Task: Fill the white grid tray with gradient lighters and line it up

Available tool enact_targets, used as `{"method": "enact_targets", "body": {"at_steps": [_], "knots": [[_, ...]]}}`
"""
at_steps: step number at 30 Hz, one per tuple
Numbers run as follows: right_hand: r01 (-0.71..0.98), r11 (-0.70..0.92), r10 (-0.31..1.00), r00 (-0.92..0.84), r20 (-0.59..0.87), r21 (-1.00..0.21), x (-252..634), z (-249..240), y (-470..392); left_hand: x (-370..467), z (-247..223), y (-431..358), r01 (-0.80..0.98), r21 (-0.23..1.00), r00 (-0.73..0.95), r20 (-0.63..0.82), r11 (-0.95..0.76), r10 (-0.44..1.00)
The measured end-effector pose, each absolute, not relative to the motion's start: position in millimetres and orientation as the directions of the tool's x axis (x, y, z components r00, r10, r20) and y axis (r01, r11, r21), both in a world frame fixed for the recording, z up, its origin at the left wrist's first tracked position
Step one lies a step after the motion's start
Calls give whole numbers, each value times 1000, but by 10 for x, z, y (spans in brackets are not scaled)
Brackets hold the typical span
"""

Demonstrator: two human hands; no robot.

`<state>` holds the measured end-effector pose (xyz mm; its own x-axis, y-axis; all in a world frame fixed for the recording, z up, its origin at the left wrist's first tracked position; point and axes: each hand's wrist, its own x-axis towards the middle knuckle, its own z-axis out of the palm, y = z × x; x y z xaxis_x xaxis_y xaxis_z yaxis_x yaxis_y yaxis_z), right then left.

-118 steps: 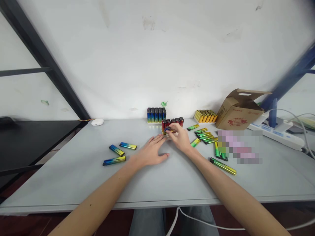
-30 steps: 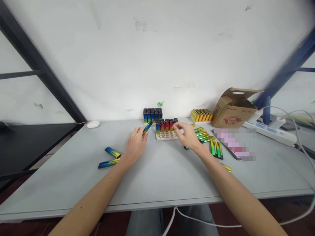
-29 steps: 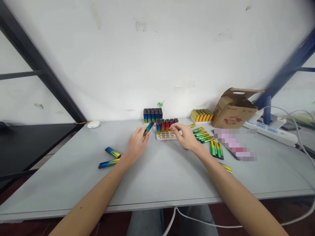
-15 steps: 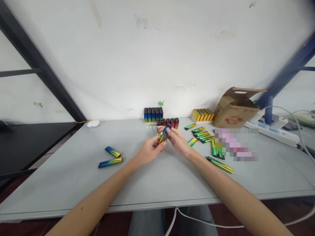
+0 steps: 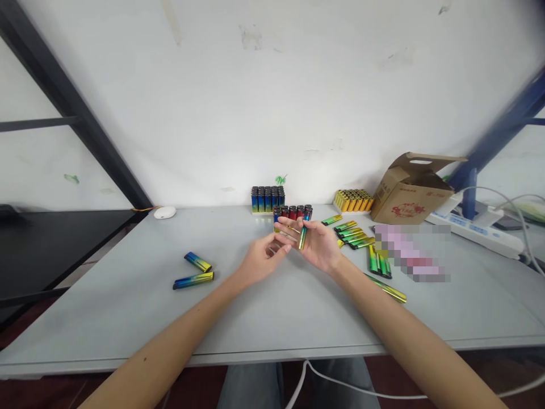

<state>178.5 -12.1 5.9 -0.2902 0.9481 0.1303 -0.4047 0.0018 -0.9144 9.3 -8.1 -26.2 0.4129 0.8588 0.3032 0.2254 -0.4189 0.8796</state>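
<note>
While our right hand [image 5: 319, 245] holds a blue-and-yellow lighter [image 5: 304, 232] between thumb and fingers, palm turned toward us, our left hand [image 5: 260, 257] is just beside it, thumb and fingers parted with nothing visible between them. Whether the left fingertips touch the right fingers or the lighter's lower end, we cannot tell. We judge the step in hand to be passing or turning this one lighter; the next move seems to call for a firm right thumb and for the left fingers to keep out of its way.

Just beyond both hands, red lighters [image 5: 293, 212] stand upright in a row; our fingers hide their lower parts, and we find little room straight ahead. Farther out, near the wall [image 5: 204, 113], stand a block of blue lighters [image 5: 267, 201] and, to the right, a block of yellow lighters [image 5: 354, 200]. Right of the right hand, green lighters [image 5: 352, 233] lie loose, so a sideways sweep could knock them. Left of the left hand, two loose lighters [image 5: 198, 262] lie well apart from it, with bare table [image 5: 289, 318] between. Between our forearms, the table runs open to its near edge.
</note>
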Motion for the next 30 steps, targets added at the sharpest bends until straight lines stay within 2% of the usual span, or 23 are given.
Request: {"method": "enact_targets", "body": {"at_steps": [7,15,19,26,30], "knots": [[-146,88,932,-336,133,-985,1779,72,-164,118,-247,-76,226,907,392,250,-356,885],[164,183,935,-333,120,-969,1800,61,-170,128,-177,-78,169,941,391,211,-295,896],[129,187,916,-381,125,-974,1798,56,-178,122,-215,-66,151,950,375,202,-275,905],[-4,118,879,-465,106,-993,1754,96,-218,103,-280,-39,227,943,388,140,-242,911],[-90,117,851,-505,146,-989,1727,130,-253,143,-276,-61,227,946,292,159,-230,943]]}}
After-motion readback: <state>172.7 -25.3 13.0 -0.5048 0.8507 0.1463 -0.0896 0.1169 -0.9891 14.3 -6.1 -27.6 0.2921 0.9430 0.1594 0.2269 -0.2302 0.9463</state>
